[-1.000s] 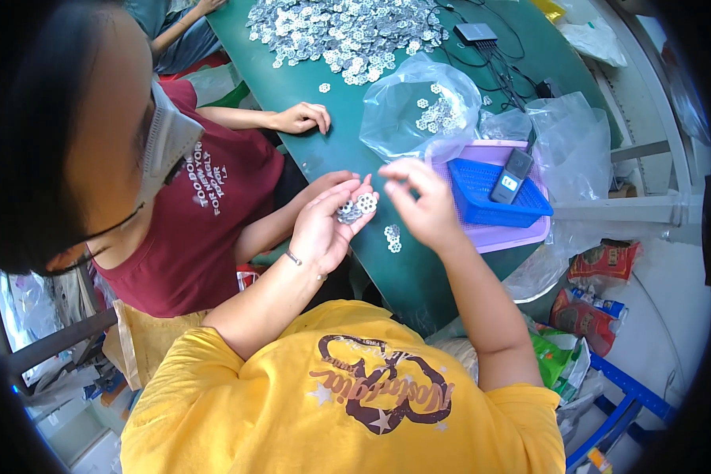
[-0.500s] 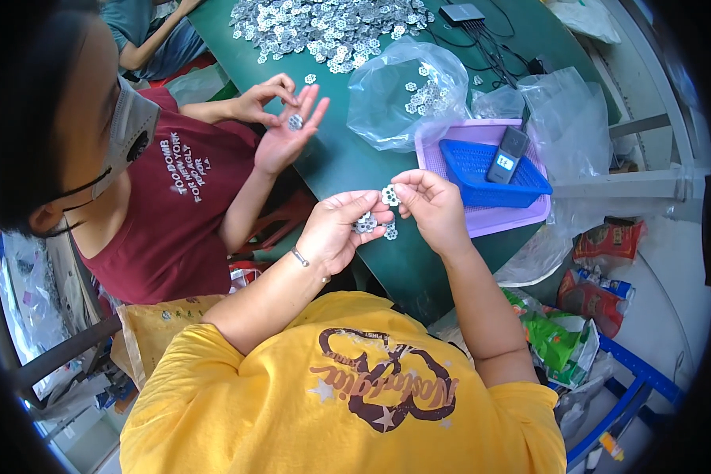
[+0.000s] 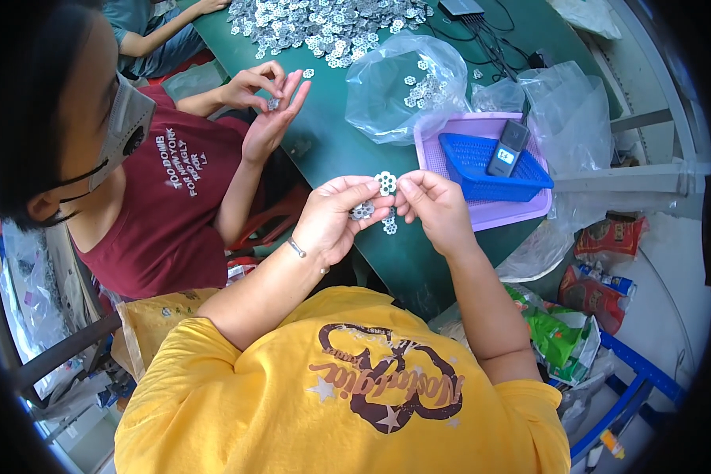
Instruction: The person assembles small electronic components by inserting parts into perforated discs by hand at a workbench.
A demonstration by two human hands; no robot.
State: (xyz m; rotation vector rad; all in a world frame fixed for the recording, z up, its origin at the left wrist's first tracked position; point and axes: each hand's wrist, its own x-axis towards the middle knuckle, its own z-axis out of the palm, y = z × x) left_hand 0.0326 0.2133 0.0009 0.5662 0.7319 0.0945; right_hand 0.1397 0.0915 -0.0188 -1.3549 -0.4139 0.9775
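Observation:
Between the fingertips of both hands stands a small flower-shaped metal piece with round holes, its flat face showing. My left hand pinches its left edge with the thumb and also keeps more such pieces in its curled fingers. My right hand is closed, thumb and fingertips pressed together at the piece's right edge. Just below, between the hands, a few similar pieces show; whether they lie on the table or are held is unclear.
On the green table lie a large heap of pieces, a clear plastic bag with several pieces, and a purple basket holding a blue basket and a dark handheld device. A masked co-worker handles a piece at left.
The flower-shaped piece has shifted slightly left and up, its face turned more fully into view, with my left thumb now at its edge. The co-worker's hands have drawn closer together.

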